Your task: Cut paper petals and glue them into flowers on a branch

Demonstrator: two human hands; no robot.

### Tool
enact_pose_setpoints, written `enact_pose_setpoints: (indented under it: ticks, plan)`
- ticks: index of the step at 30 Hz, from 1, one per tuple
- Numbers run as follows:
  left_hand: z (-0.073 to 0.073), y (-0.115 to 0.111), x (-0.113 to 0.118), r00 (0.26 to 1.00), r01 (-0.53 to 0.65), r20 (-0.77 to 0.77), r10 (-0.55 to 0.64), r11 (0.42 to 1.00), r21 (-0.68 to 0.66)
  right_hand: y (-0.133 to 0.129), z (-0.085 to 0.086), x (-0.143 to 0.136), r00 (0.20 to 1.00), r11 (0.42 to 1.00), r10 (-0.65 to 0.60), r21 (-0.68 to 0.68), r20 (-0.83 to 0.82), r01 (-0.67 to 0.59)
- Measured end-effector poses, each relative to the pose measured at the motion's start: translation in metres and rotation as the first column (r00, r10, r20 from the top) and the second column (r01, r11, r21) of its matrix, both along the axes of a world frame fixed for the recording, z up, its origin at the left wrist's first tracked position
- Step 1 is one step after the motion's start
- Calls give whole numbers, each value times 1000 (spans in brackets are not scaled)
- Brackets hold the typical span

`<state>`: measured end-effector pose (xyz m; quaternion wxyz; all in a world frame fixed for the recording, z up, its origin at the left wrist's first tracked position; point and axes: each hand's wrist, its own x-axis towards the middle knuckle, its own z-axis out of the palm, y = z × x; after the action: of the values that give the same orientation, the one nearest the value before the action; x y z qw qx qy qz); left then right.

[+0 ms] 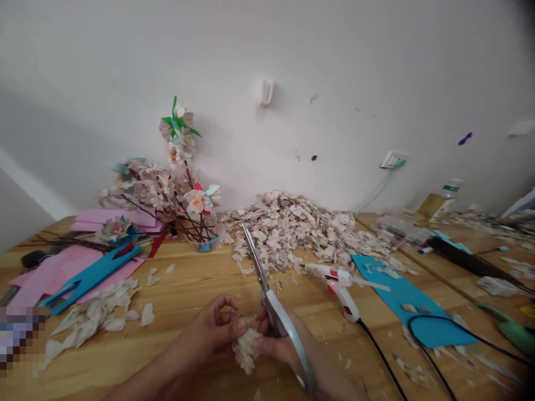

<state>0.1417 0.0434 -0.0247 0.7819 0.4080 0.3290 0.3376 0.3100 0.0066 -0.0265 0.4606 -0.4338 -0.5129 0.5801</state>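
Observation:
Low in the middle of the head view, my left hand [221, 323] pinches a crinkled bunch of pale petals [247, 353]. My right hand [288, 345] touches the same bunch with its thumb and fingertips. Lying across that hand is a pair of scissors [258, 266] with grey-white handles, held in its grip. The blades point up and away, nearly together. Fingers partly cover the bunch, so its inner side is hidden. Just beyond the blades spreads a large heap of pale petal-like flakes [292, 228].
A white glue gun [345, 295] with a black cable lies right, beside a blue sheet [418, 312]. At the left are a glass of handmade flowers [203, 240], pink paper [71, 267], blue strips [96, 275] and loose petals [100, 312]. A bottle [438, 203] stands far right.

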Motion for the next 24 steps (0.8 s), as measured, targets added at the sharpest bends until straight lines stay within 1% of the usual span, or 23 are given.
enact_pose_setpoints:
  ticks: [2, 4, 7, 9, 10, 11, 13, 14, 16, 17, 18, 19, 20, 22, 23, 24]
  plan:
    - [0, 0, 0, 1000, -5, -14, 5, 1000, -6, 1, -1, 1, 1000, 1000, 1, -14, -10, -1]
    - [1, 0, 0, 999, -37, -23, 38, 999, 4, 2, -1, 1, 1000, 1000, 8, -26, -7, -8]
    - [8, 4, -5, 989, -138, -47, 139, 990, 38, 3, 2, 1, 1000, 999, -13, -53, -8, 12]
    - [14, 9, -10, 974, -210, -69, 217, 974, 87, 3, 6, 1, 999, 997, -49, -63, -11, 48]
    - [16, 12, -13, 968, -225, -82, 236, 967, 121, 3, 8, 1, 997, 995, -79, -69, -14, 78]
    - [18, 13, -15, 967, -214, -105, 232, 963, 163, 3, 9, 0, 993, 990, -119, -78, -18, 118]
    - [19, 14, -18, 955, -144, -210, 210, 946, 292, 4, 10, -1, 980, 976, -198, -101, -21, 195]
    - [19, 12, -18, 931, -113, -282, 233, 916, 384, 5, 10, -1, 972, 967, -233, -108, -18, 230]
    - [20, 6, -16, 853, -90, -377, 360, 815, 573, 6, 8, -2, 958, 953, -287, -105, -4, 285]
    - [21, 1, -14, 818, -103, -382, 430, 763, 639, 6, 8, -3, 953, 949, -303, -97, -2, 301]
    - [23, -3, -11, 802, -121, -367, 471, 731, 672, 5, 7, -3, 948, 944, -319, -89, -9, 317]
    - [25, -7, -8, 811, -139, -346, 471, 730, 669, 5, 7, -4, 943, 941, -331, -86, -24, 328]
    - [26, -10, -4, 840, -150, -325, 434, 763, 629, 4, 7, -4, 942, 941, -332, -87, -42, 328]
    - [26, -14, 2, 912, -171, -252, 325, 857, 486, 1, 8, -5, 940, 943, -330, -83, -83, 324]
    - [24, -15, 5, 938, -188, -198, 285, 897, 400, 0, 9, -6, 939, 943, -330, -78, -97, 323]
    - [21, -14, 7, 953, -210, -147, 266, 925, 316, 0, 9, -6, 937, 943, -332, -70, -107, 326]
